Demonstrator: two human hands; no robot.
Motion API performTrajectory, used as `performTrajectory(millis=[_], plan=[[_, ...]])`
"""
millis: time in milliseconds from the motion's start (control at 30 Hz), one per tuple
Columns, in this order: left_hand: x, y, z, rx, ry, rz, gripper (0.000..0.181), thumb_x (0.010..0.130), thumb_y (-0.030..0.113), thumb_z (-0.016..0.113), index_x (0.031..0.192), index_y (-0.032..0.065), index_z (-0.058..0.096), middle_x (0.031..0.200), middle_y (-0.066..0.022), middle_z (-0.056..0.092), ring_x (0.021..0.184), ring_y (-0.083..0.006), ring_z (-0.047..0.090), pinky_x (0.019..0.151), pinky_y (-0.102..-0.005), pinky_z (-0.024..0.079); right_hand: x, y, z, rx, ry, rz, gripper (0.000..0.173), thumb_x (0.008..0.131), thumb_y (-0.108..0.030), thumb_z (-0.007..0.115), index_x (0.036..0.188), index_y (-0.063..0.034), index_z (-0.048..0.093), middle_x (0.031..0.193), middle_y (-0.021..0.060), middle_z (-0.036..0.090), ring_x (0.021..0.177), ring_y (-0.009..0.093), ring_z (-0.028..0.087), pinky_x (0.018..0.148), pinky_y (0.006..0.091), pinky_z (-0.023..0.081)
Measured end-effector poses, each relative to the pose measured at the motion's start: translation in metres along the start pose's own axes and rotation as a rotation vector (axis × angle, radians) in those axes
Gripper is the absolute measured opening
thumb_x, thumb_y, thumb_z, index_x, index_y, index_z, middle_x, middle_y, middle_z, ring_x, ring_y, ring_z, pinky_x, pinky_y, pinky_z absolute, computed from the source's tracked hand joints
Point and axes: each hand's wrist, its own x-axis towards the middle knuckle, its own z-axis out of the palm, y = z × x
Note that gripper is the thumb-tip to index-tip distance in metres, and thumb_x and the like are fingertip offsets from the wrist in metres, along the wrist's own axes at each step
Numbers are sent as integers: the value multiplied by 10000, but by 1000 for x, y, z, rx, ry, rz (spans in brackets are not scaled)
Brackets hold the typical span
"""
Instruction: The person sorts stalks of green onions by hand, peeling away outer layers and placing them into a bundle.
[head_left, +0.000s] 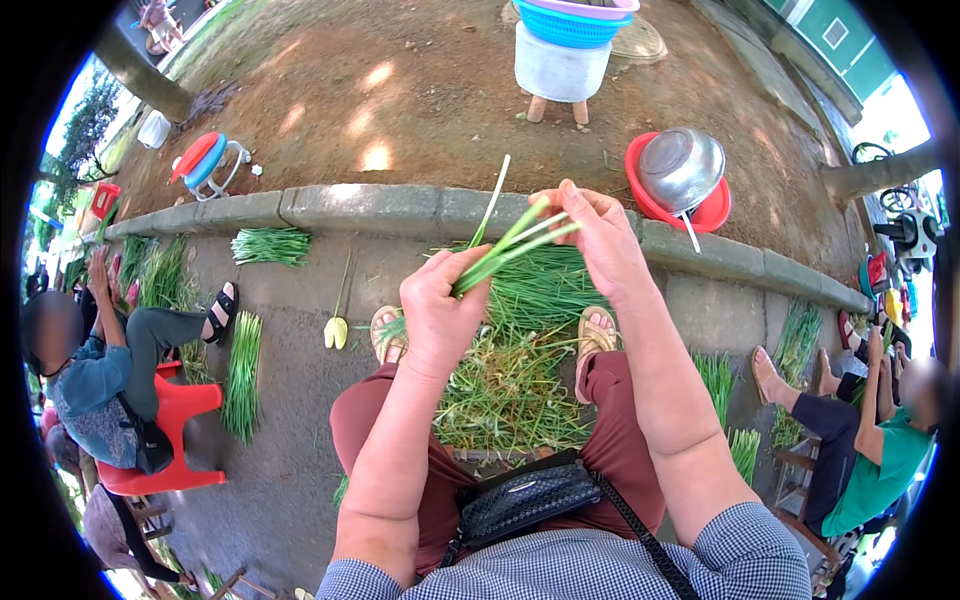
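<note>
My left hand (444, 311) is closed around a small bunch of green stalks with pale ends, probably garlic chives (504, 255). One stalk (494, 196) sticks up apart from the others. At the pale ends is my right hand (609, 236), its bent fingers and thumb against the stalk tips; its palm side is partly hidden. Below my hands, between my feet, lies a heap of long green stalks (544, 289). Nearer to me spreads a pile of yellowed, tangled leaves and trimmings (510, 394).
A stone kerb (360, 214) runs across ahead. Beyond it stand a red basin (643, 176) with a metal bowl (682, 169) and a stool bearing blue baskets (574, 28). Seated people (94, 405) (862, 457) work on both sides. Stalk bundles (242, 375) lie on the pavement.
</note>
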Motion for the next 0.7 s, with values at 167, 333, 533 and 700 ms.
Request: performTrajectory(millis=[167,333,533,700], plan=[[5,-7,-7,-247,-98,-352,129,770,70,683,866,-16,680,624,16,581,571,-20,456,495,-211,375,-11,-18,2,-721,-114,-193,124,808,-125,652,872,-21,671,763,-12,613,681,46,519,603,203,401],[9,-3,-13,-404,-135,-437,130,790,57,663,890,-22,687,667,36,589,591,-17,472,528,-182,370,-12,-13,2,-777,-136,-277,98,773,-113,653,791,-17,667,706,-4,593,661,57,518,585,211,398],[6,-4,-13,-317,-156,-346,106,791,37,660,883,-9,686,673,43,582,600,-15,465,535,-178,359,-7,6,1,-697,-51,-145,110,767,-80,591,743,12,646,643,-35,572,596,25,469,523,215,371],[3,-3,-7,-235,-137,-185,83,788,27,653,859,-3,684,658,47,572,594,-16,463,530,-178,358,-4,16,4,-757,-58,-45,198,740,-164,593,705,27,629,526,40,511,534,68,457,515,263,389]])
